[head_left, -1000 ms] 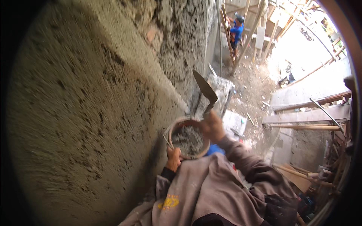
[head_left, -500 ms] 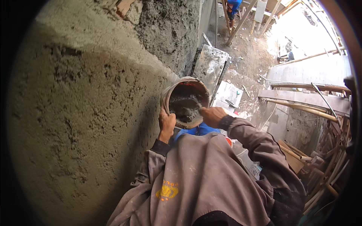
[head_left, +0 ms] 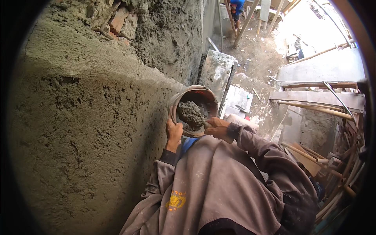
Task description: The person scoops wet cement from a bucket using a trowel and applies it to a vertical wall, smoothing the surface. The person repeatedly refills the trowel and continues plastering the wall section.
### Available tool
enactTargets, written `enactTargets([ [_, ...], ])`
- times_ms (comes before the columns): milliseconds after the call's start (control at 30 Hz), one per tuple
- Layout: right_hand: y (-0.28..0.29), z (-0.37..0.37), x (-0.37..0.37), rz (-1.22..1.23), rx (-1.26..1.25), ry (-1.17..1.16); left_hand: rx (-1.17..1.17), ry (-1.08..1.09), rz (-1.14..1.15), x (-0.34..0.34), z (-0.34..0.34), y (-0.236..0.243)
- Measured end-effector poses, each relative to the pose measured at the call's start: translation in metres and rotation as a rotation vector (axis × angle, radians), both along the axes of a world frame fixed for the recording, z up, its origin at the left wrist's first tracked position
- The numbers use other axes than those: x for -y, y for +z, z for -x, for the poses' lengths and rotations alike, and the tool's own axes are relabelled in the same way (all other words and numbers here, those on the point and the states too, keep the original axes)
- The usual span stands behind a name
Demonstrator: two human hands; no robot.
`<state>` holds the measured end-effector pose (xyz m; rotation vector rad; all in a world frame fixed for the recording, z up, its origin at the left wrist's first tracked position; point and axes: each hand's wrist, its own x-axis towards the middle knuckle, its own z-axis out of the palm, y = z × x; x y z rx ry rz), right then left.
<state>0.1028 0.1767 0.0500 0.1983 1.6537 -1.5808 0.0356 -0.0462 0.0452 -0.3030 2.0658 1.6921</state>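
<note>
A bucket [head_left: 203, 95] is tilted with its mouth facing me, close against the plastered wall [head_left: 90, 145]. My left hand [head_left: 174, 132] grips the bucket's left rim, fingers closed round it. Inside lies wet grey mortar [head_left: 190, 112], heaped in a lump. At the bucket's lower right, my right hand [head_left: 219, 129] is closed on the handle of what looks like a trowel [head_left: 206, 125]. Mortar covers the blade, so its shape is hidden.
Far below, a stained board [head_left: 217, 70] and pale sheets [head_left: 238, 98] lie beside the wall. Bamboo poles [head_left: 313, 109] and stacked timber [head_left: 344, 176] fill the right side. Another person [head_left: 236, 9] stands among slanted props at the top. Bare brick [head_left: 118, 21] shows at upper left.
My right hand has drawn back slightly towards me, and a lump of mortar now stands up in the bucket. My left hand keeps its hold on the rim. The view has shifted slightly.
</note>
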Motion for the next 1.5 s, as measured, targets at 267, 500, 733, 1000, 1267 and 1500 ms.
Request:
enactTargets([
  [267, 0.026, -0.025, 0.009, 0.043, -0.121, -0.282, 0.222, 0.199, 0.088, 0.029, 0.002, -0.045],
  [500, 0.121, -0.027, 0.010, 0.361, -0.287, -0.997, 0.262, 0.225, -0.012, 0.041, -0.008, -0.023],
  [733, 0.132, 0.106, 0.035, 0.166, -0.760, -1.737, 0.155, -0.018, 0.067, 0.090, -0.049, -0.013],
  [1000, 0.098, 0.120, 0.179, -0.347, -1.208, -0.973, -0.175, -0.140, -0.078, 0.132, -0.085, -0.052],
  [1267, 0.047, -0.050, 0.004, -0.824, -0.678, -0.103, 0.073, 0.180, 0.136, 0.062, -0.057, 0.001],
  [1500, -0.034, -0.026, 0.018, -0.647, -0.103, 0.199, -0.273, -0.231, 0.303, 0.019, -0.030, 0.049],
])
